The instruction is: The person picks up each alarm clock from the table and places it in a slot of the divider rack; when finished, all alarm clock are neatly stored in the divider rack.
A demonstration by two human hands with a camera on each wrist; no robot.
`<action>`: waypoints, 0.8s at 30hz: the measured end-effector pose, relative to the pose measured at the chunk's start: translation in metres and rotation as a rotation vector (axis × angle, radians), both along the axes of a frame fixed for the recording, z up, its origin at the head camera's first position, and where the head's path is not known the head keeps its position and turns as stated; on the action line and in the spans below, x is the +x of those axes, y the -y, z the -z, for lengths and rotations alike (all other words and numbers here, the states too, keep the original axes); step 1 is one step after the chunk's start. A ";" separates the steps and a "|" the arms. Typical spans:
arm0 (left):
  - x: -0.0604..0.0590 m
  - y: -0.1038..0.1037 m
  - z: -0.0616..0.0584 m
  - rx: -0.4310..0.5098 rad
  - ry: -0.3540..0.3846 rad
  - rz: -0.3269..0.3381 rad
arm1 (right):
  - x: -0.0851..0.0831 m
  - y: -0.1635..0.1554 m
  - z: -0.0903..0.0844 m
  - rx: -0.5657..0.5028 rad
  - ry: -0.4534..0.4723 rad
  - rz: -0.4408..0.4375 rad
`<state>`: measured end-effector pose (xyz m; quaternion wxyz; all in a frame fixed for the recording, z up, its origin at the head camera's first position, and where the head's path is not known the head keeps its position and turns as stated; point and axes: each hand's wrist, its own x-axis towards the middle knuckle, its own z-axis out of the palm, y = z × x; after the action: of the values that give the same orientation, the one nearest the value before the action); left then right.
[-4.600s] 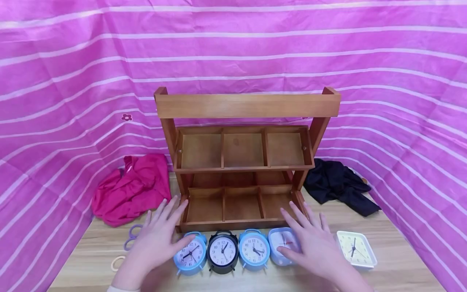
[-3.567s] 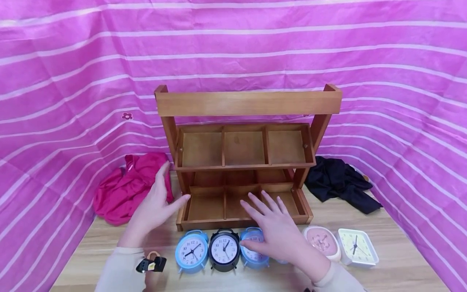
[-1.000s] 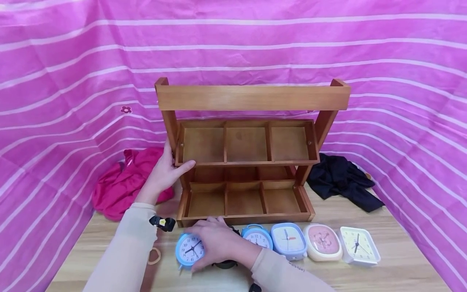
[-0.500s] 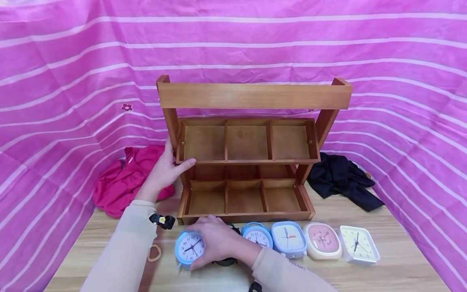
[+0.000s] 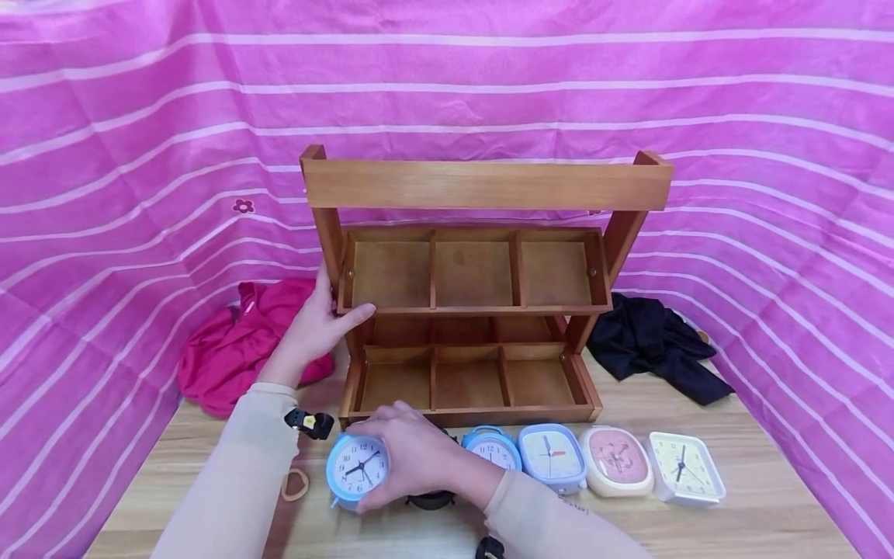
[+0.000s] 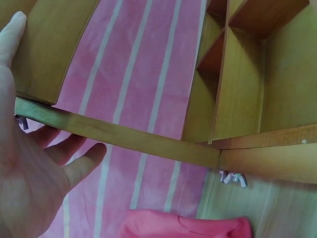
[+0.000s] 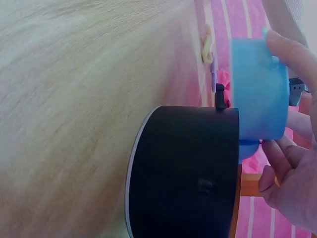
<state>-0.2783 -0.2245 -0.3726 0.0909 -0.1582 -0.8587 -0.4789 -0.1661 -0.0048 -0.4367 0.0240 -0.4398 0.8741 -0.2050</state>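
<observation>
A two-tier wooden shelf (image 5: 482, 185) with divided trays stands at the back of the table. My left hand (image 5: 314, 330) grips its left side by the upper tray, the thumb in front and the fingers behind the side post (image 6: 124, 131). My right hand (image 5: 419, 458) holds the leftmost light-blue round alarm clock (image 5: 355, 468) between thumb and fingers. In the right wrist view this blue clock (image 7: 257, 84) appears slightly off the table, beside the black alarm clock (image 7: 183, 168). The right hand and forearm hide most of the black clock in the head view.
Rightward in the row are another blue round clock (image 5: 492, 449), a blue square clock (image 5: 552, 456), a pink-faced clock (image 5: 618, 460) and a white square clock (image 5: 687, 468). A pink cloth (image 5: 237, 349) lies left, a black cloth (image 5: 653, 345) right, a wooden ring (image 5: 296, 485) near the left forearm.
My left hand has come to the shelf's left side and stays there. The right hand has crossed left, taken hold of the leftmost blue clock, and just shifted it slightly left and up.
</observation>
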 end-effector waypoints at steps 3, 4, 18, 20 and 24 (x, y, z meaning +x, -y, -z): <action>0.002 0.001 -0.001 -0.006 0.015 -0.016 | 0.000 0.000 -0.003 -0.035 0.012 0.017; 0.002 0.001 -0.001 -0.005 0.018 -0.016 | -0.001 0.000 -0.003 -0.045 0.018 0.026; 0.002 -0.001 -0.001 0.018 0.029 -0.013 | -0.027 -0.014 -0.022 -0.096 0.114 0.147; 0.001 -0.001 -0.001 0.021 0.027 -0.001 | -0.034 -0.016 -0.023 -0.088 0.100 0.150; 0.001 -0.001 -0.002 0.015 0.022 0.006 | -0.050 -0.021 -0.027 -0.073 0.094 0.155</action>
<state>-0.2773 -0.2232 -0.3706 0.0812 -0.1548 -0.8555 -0.4875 -0.2163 0.0158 -0.4093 0.0328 -0.3614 0.8953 -0.2583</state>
